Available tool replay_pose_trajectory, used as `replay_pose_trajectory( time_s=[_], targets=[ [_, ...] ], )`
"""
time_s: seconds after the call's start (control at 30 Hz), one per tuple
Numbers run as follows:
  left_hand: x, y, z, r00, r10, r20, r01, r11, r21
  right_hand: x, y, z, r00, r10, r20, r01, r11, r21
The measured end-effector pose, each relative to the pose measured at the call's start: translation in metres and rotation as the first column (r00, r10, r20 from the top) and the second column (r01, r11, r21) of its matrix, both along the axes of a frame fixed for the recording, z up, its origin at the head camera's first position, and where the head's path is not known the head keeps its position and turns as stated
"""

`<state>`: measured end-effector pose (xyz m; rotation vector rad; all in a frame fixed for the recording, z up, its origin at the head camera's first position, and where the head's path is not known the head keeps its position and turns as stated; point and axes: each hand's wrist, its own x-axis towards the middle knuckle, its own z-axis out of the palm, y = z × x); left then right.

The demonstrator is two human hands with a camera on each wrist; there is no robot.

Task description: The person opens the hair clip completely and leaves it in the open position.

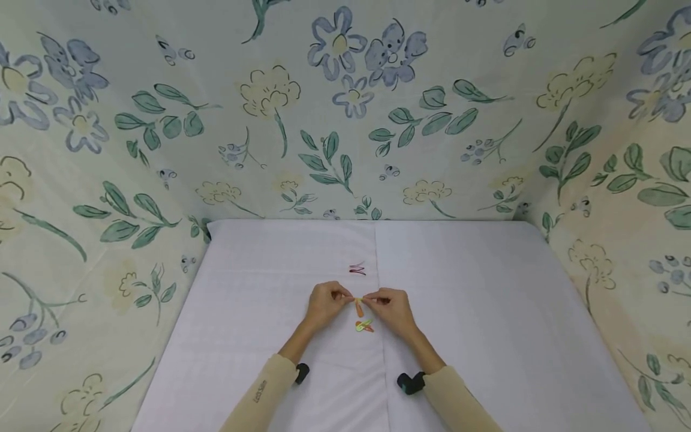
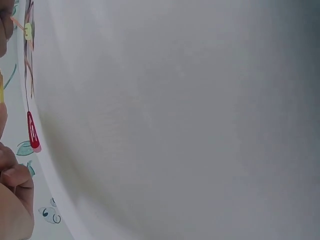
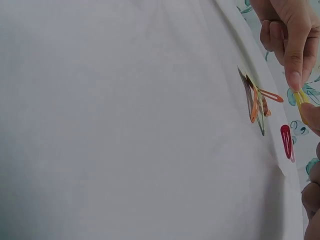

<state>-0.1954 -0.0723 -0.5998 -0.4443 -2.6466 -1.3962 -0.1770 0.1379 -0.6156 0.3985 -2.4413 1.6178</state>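
Fingertips of my left hand point(image 1: 326, 306) and right hand point(image 1: 392, 307) meet over the white surface, pinching a small yellow snap hair clip point(image 3: 301, 102) between them. In the right wrist view, my left hand point(image 3: 295, 37) grips its upper end and my right hand point(image 3: 312, 200) its lower end. Just below the fingers in the head view is an orange hair clip point(image 1: 359, 309). Nearer to me lie a yellow-green hair clip point(image 1: 361, 326) and another orange one, overlapping. Beyond the hands are red and pink hair clips point(image 1: 357, 268). Fingers partly cover the yellow clip.
A white cloth point(image 1: 459, 288) with a lengthwise seam covers the table. Floral fabric point(image 1: 335, 168) hangs behind it and along both sides. Black wrist cameras point(image 1: 411, 383) sit at the beige sleeves point(image 1: 254, 390).
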Motion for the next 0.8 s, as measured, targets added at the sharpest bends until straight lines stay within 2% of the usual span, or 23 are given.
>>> replay_pose_trajectory(
  time_s=[0.17, 0.3, 0.8],
  targets=[
    [0.0, 0.006, 0.002, 0.996, 0.092, 0.0, -0.092, 0.996, -0.014, -0.002, -0.006, -0.002, 0.996, -0.06, -0.071, 0.06, 0.998, 0.003],
    [-0.001, 0.009, 0.004, 0.992, 0.125, -0.006, -0.125, 0.992, -0.017, -0.002, -0.008, -0.001, 0.992, -0.099, -0.081, 0.103, 0.994, 0.04],
    [-0.004, 0.011, 0.005, 0.989, 0.118, -0.085, -0.118, 0.993, 0.01, -0.003, -0.012, 0.0, 0.982, -0.116, -0.151, 0.121, 0.992, 0.025]
  ],
)
